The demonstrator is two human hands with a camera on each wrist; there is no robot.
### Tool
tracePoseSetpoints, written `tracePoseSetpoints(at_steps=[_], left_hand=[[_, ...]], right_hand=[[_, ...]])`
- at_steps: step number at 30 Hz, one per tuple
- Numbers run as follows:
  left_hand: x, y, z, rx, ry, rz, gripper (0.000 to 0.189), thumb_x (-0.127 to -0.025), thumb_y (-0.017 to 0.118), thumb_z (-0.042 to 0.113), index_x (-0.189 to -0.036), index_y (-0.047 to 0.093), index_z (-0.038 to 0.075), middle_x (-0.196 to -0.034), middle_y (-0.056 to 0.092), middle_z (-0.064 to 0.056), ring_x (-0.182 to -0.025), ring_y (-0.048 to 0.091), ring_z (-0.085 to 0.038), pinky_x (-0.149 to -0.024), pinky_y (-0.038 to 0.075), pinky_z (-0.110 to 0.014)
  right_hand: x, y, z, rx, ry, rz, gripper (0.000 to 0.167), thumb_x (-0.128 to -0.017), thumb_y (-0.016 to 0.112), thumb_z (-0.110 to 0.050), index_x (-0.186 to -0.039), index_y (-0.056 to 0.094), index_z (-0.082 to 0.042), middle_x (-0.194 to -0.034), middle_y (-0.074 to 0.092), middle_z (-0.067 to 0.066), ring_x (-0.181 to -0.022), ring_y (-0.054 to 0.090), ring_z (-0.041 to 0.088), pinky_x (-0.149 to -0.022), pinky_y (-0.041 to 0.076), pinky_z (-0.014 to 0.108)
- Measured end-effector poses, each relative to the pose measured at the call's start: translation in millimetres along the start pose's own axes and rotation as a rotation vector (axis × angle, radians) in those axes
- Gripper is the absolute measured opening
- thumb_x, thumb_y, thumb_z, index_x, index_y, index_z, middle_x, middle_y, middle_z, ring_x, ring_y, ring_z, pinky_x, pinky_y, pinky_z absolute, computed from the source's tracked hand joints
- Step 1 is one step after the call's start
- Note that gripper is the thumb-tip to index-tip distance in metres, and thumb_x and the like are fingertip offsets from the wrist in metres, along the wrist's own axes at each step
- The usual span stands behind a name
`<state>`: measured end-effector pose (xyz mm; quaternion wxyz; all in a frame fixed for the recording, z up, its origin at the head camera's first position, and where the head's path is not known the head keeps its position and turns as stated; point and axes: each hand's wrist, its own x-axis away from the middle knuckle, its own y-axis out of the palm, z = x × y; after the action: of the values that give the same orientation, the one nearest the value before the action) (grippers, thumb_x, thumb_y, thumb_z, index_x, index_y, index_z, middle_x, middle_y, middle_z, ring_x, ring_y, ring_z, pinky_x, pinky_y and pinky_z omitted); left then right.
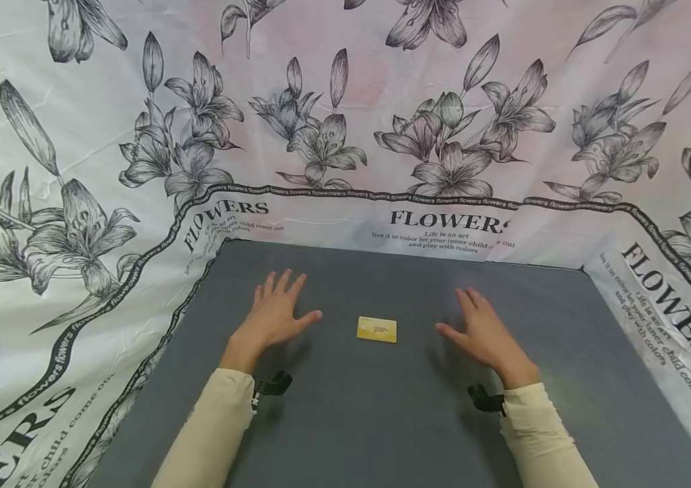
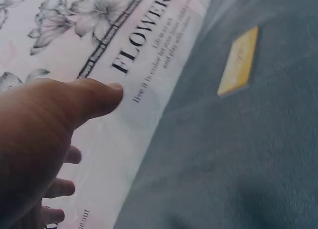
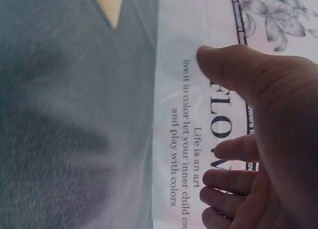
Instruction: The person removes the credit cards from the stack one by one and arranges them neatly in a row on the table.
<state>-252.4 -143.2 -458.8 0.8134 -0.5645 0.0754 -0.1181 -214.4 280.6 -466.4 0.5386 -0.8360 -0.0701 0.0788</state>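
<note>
A small flat yellow card [image 1: 377, 329] lies on the grey table between my two hands. In the head view my left hand [image 1: 274, 315] is to its left, fingers spread and straight, holding nothing. My right hand [image 1: 484, 332] is to the card's right, its fingers extended and thumb pointing inward, also with nothing in it. Neither hand touches the card. The left wrist view shows the yellow card [image 2: 239, 62] beyond the left thumb. Only part of the card [image 3: 110, 6] shows at the top of the right wrist view.
The grey tabletop [image 1: 369, 420] is bordered at the back and sides by a white curtain [image 1: 333, 220] printed with black lilies and the word FLOWERS. A dark wrist mount [image 1: 274, 384] sits on the left wrist and another mount [image 1: 485, 398] on the right.
</note>
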Motion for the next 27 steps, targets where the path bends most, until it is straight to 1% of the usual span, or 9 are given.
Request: tracePoseSetpoints(at_steps=[3, 6, 12, 15, 18, 22, 27], left_hand=[[-0.1, -1.7, 3.5, 0.031, 0.016, -0.02, 0.095, -0.104, 0.065, 0.062, -0.176, 0.024, 0.014, -0.183, 0.013, -0.022, -0.169, 0.004, -0.053, -0.131, 0.01, -0.076], [-0.3, -3.4, 8.0, 0.063, 0.028, -0.022, 0.095, -0.104, 0.068, 0.059, -0.176, 0.025, 0.015, -0.184, 0.012, -0.021, -0.169, 0.003, -0.052, -0.131, 0.01, -0.077], [-2.5, -7.2, 17.5, 0.107, 0.029, -0.021, 0.093, -0.104, 0.071, 0.054, -0.176, 0.026, 0.016, -0.184, 0.012, -0.019, -0.17, 0.003, -0.05, -0.131, 0.01, -0.076], [-4.7, -7.4, 23.5, 0.126, 0.03, -0.023, 0.092, -0.104, 0.072, 0.052, -0.176, 0.027, 0.017, -0.184, 0.013, -0.018, -0.17, 0.004, -0.049, -0.131, 0.011, -0.076], [-7.4, -6.6, 28.7, 0.143, 0.031, -0.019, 0.092, -0.103, 0.074, 0.05, -0.176, 0.028, 0.017, -0.184, 0.015, -0.019, -0.17, 0.005, -0.049, -0.131, 0.012, -0.077], [-11.4, -3.6, 34.7, 0.166, 0.04, -0.006, 0.091, -0.102, 0.079, 0.044, -0.174, 0.031, 0.016, -0.182, 0.02, -0.02, -0.169, 0.01, -0.05, -0.13, 0.015, -0.078], [-15.0, 1.4, 42.4, 0.193, 0.052, -0.016, 0.09, -0.101, 0.081, 0.039, -0.174, 0.033, 0.016, -0.181, 0.023, -0.02, -0.168, 0.014, -0.051, -0.129, 0.019, -0.077]], right_hand=[[-1.4, 0.1, -4.0, -0.014, -0.005, -0.012, 0.096, -0.103, 0.076, -0.04, -0.167, 0.027, 0.012, -0.171, 0.026, 0.041, -0.157, 0.029, 0.062, -0.123, 0.031, 0.077], [-3.7, 0.9, -8.0, -0.031, -0.005, -0.021, 0.095, -0.102, 0.078, -0.037, -0.167, 0.028, 0.012, -0.171, 0.027, 0.04, -0.156, 0.032, 0.061, -0.122, 0.033, 0.076], [-11.2, 2.5, -15.0, -0.049, -0.012, -0.028, 0.094, -0.1, 0.081, -0.036, -0.166, 0.033, 0.011, -0.169, 0.033, 0.039, -0.154, 0.037, 0.06, -0.121, 0.036, 0.075], [-14.1, 2.7, -17.9, -0.058, -0.002, -0.034, 0.094, -0.1, 0.081, -0.036, -0.166, 0.033, 0.01, -0.169, 0.034, 0.038, -0.154, 0.038, 0.059, -0.122, 0.036, 0.074], [-16.3, 2.5, -19.8, -0.064, 0.007, -0.045, 0.093, -0.1, 0.08, -0.036, -0.166, 0.033, 0.01, -0.17, 0.034, 0.038, -0.155, 0.038, 0.059, -0.122, 0.036, 0.074], [-18.3, -0.9, -22.9, -0.07, 0.027, -0.08, 0.091, -0.1, 0.08, -0.035, -0.165, 0.035, 0.011, -0.169, 0.034, 0.039, -0.155, 0.037, 0.059, -0.122, 0.036, 0.074], [-20.7, -7.2, -28.4, -0.071, 0.033, -0.129, 0.089, -0.101, 0.079, -0.036, -0.164, 0.037, 0.011, -0.168, 0.037, 0.038, -0.155, 0.038, 0.059, -0.122, 0.036, 0.073]])
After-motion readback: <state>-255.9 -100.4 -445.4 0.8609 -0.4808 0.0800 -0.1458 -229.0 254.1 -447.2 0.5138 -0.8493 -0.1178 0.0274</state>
